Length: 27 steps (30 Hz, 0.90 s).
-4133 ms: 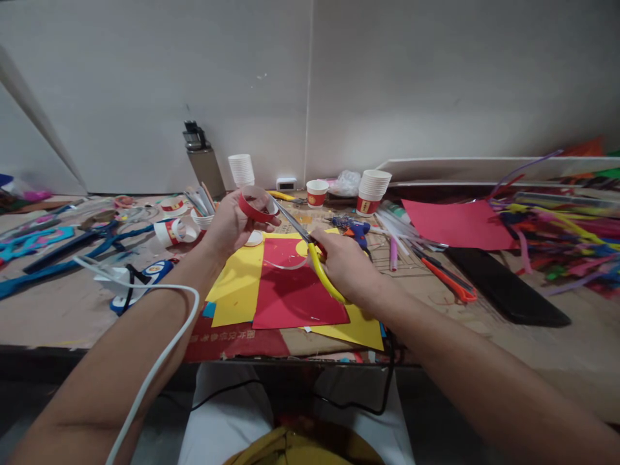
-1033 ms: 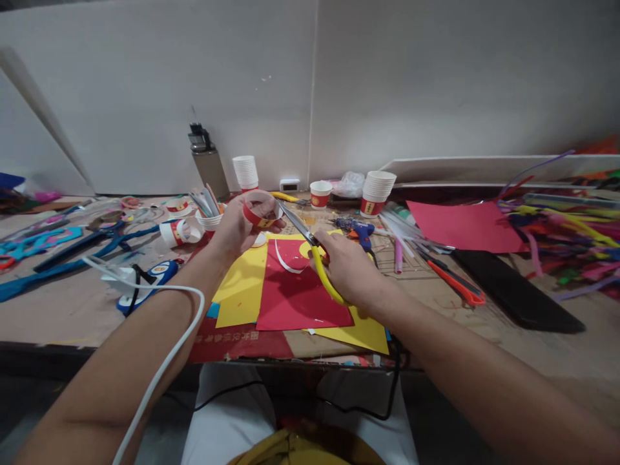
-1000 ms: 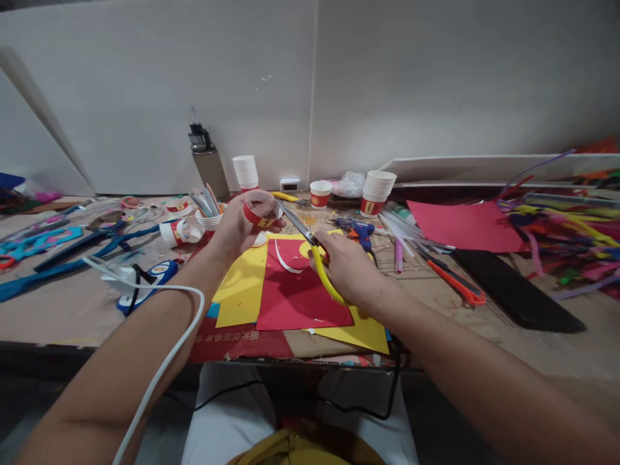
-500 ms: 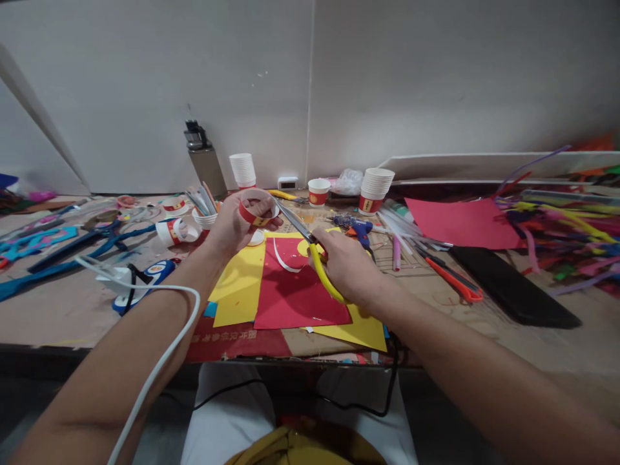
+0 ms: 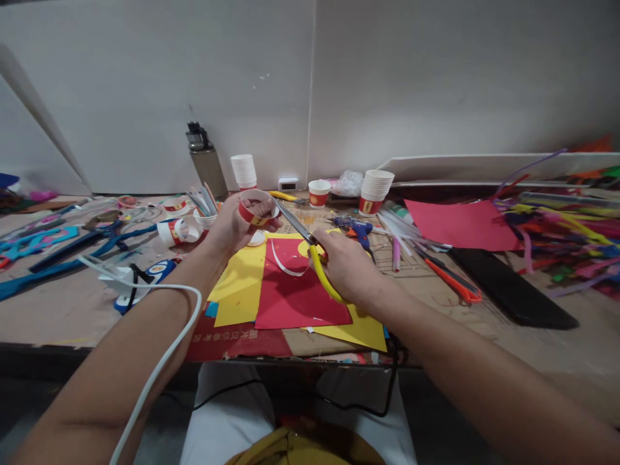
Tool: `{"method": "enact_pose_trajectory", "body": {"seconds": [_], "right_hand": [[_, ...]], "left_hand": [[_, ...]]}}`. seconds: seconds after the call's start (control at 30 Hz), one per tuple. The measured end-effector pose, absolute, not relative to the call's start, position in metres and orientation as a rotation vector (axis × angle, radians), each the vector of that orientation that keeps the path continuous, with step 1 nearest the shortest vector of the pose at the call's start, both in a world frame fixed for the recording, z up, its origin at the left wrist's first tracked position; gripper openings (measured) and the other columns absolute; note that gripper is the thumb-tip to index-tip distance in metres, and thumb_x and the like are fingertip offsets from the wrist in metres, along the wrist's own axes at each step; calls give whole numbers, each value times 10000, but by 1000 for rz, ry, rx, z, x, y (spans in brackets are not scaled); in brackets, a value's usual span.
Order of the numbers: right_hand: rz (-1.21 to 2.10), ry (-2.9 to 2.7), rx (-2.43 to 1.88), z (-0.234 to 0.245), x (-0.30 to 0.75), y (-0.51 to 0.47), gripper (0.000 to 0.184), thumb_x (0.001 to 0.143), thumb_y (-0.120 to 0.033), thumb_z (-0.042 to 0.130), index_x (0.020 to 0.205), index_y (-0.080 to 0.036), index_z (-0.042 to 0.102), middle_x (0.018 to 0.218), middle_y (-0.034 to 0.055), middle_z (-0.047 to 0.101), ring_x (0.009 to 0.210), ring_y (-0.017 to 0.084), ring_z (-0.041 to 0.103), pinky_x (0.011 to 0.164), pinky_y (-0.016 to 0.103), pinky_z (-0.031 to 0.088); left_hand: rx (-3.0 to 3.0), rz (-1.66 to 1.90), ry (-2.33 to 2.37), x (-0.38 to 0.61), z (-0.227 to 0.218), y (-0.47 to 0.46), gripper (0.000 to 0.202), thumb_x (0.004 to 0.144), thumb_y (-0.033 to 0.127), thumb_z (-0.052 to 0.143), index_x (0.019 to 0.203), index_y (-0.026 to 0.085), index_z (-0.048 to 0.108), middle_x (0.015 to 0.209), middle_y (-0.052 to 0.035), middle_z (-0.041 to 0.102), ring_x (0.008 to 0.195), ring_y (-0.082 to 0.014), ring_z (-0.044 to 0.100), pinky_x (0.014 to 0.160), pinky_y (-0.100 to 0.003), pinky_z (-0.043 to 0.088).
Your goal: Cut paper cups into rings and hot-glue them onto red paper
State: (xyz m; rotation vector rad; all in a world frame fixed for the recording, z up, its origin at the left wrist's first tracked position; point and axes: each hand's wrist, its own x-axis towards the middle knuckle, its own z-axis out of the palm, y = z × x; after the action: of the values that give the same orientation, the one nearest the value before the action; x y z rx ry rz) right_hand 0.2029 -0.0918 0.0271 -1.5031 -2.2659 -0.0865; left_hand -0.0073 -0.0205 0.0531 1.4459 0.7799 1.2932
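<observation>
My left hand grips a ring cut from a paper cup, red with a white inside, with some fingers inside the loop. In my right hand is a pair of scissors with yellow handles. The metal blades point up and left, their tips at the ring's right edge; whether they touch it I cannot tell. A thin white paper strip hangs in a curve over the red sheet. Yellow sheets lie under the red one.
Stacked paper cups and a single cup stand at the back. A blue glue gun, a box cutter and a black phone-like slab lie to the right. A white cable crosses my left forearm.
The hands, the ring and the scissors stay almost in place. The white strip's lower end has swung slightly to the right.
</observation>
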Motion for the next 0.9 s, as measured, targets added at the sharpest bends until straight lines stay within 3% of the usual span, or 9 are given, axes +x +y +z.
{"method": "enact_pose_trajectory", "body": {"seconds": [0.43,0.67,0.9], "right_hand": [[-45,-2275,-1539,35,202,-96,328,888,-208,455,1199,-177,554,945,103,672,784,200,576,655,282,344],[-25,-2262,-1537,34,202,-95,316,898,-222,456,1197,-181,551,952,95,677,776,197,578,659,283,349],[-64,-2258,-1512,31,203,-94,316,910,-272,467,1206,-195,544,990,100,660,814,211,595,665,290,360]], "left_hand": [[1470,1258,785,-8,54,-21,250,703,352,746,710,137,619,633,-24,633,523,-124,634,500,-220,523],[1455,1286,783,-8,56,-22,279,704,399,747,747,159,611,664,-20,645,606,-145,671,544,-229,545],[1461,1238,753,-5,53,-23,263,669,342,760,750,139,612,651,-29,641,592,-157,670,533,-244,550]]}}
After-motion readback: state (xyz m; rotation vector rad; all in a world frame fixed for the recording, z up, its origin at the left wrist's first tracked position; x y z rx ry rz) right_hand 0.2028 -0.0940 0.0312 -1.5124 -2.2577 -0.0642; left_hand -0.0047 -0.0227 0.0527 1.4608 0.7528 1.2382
